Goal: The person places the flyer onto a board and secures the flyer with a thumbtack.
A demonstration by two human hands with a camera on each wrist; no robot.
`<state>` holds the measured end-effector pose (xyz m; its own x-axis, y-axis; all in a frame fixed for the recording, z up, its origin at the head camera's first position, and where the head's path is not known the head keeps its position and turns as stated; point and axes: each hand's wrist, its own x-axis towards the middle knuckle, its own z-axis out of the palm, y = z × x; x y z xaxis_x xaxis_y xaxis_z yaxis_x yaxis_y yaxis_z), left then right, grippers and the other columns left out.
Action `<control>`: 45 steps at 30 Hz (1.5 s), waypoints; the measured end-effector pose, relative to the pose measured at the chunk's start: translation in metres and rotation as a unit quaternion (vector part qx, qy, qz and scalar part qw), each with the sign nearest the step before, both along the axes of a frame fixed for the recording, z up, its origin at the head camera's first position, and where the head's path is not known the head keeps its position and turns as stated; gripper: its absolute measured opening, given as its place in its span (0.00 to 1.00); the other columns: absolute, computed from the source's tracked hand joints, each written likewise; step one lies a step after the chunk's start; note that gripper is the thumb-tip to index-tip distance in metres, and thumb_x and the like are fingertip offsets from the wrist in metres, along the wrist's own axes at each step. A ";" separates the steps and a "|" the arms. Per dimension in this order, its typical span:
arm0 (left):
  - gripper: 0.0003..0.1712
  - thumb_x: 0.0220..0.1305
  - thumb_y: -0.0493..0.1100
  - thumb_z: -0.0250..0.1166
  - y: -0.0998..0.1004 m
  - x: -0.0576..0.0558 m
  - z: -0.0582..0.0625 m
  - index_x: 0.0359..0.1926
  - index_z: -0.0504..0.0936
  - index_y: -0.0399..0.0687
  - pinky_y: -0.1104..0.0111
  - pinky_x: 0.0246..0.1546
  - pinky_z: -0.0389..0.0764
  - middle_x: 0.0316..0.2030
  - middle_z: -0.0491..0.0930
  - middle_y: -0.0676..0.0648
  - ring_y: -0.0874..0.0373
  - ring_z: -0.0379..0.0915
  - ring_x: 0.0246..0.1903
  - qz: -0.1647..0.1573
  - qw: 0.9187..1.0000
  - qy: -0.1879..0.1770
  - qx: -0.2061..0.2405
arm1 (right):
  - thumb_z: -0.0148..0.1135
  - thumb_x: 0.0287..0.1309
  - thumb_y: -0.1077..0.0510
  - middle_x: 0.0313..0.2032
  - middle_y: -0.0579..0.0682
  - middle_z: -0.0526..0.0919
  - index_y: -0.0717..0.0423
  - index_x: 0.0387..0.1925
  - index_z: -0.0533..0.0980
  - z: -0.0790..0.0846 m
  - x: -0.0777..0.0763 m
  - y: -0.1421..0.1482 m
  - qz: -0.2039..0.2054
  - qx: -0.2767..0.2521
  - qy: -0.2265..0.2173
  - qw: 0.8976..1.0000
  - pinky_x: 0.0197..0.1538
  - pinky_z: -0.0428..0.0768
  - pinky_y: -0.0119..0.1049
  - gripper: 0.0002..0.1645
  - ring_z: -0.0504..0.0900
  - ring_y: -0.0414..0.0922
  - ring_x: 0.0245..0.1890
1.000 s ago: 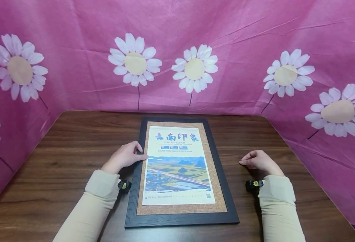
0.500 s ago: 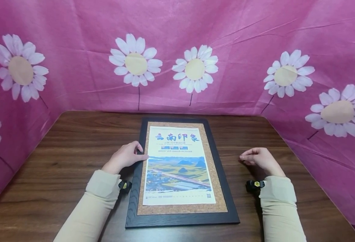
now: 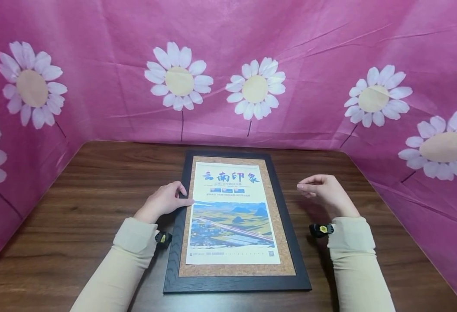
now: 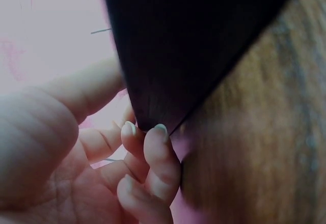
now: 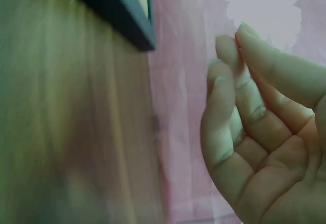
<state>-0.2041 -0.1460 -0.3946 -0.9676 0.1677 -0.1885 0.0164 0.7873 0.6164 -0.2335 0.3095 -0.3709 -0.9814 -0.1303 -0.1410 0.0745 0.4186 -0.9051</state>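
Note:
A black-framed corkboard (image 3: 286,260) lies on the brown wooden table, with a printed landscape poster (image 3: 234,216) flat on its cork. My left hand (image 3: 160,201) grips the board's left side, thumb over the frame and fingers curled at its outer edge. From the left wrist view, the fingertips (image 4: 159,132) meet at the dark frame's edge. My right hand (image 3: 325,193) hovers over the table to the right of the board, apart from it. Its fingers are loosely bent, with the thumb tip near the index fingertip, and nothing shows between them in the right wrist view.
Pink cloth (image 3: 107,86) printed with white daisies rises behind the table and along both sides. The wooden tabletop (image 3: 76,208) extends left and right of the board. A small black wrist camera (image 3: 322,230) sits at each cuff.
My right hand has risen and moved slightly left and away from me, closer to the board. The left hand keeps its place on the frame. The whole head view has shifted a little.

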 end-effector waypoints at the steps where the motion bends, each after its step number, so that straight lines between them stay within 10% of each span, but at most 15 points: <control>1: 0.20 0.63 0.54 0.68 0.000 0.000 0.000 0.44 0.75 0.44 0.64 0.32 0.67 0.35 0.73 0.45 0.52 0.68 0.33 -0.001 1.000 0.000 0.000 | 0.71 0.57 0.53 0.35 0.51 0.89 0.60 0.42 0.84 0.003 -0.002 -0.004 -0.002 0.003 0.005 1.000 0.41 0.84 0.41 0.16 0.86 0.42 0.33; 11: 0.20 0.62 0.54 0.68 -0.001 -0.001 0.001 0.43 0.76 0.44 0.64 0.31 0.67 0.35 0.73 0.45 0.53 0.68 0.32 0.001 1.000 0.001 -0.004 | 0.67 0.62 0.58 0.36 0.51 0.88 0.73 0.49 0.79 0.028 -0.025 -0.062 0.039 0.067 0.035 0.996 0.48 0.84 0.45 0.21 0.87 0.41 0.34; 31: 0.20 0.63 0.54 0.68 0.000 -0.001 0.001 0.44 0.76 0.45 0.63 0.31 0.67 0.34 0.73 0.46 0.53 0.67 0.31 0.004 1.000 -0.006 -0.005 | 0.60 0.66 0.64 0.34 0.48 0.85 0.72 0.54 0.77 0.004 -0.087 -0.145 0.056 -0.030 -0.090 0.994 0.40 0.82 0.31 0.19 0.80 0.40 0.30; 45: 0.22 0.60 0.57 0.69 -0.001 -0.004 -0.002 0.42 0.76 0.46 0.63 0.32 0.66 0.34 0.73 0.47 0.53 0.68 0.32 0.012 1.000 -0.004 -0.011 | 0.67 0.61 0.60 0.29 0.47 0.85 0.67 0.48 0.81 -0.005 -0.106 -0.175 0.047 0.003 -0.127 0.991 0.36 0.78 0.31 0.16 0.78 0.39 0.26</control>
<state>-0.2080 -0.1467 -0.3964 -0.9697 0.1404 -0.1999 -0.0074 0.8012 0.5984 -0.3395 0.1348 -0.3758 -0.8976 -0.2185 -0.3829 0.2597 0.4399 -0.8597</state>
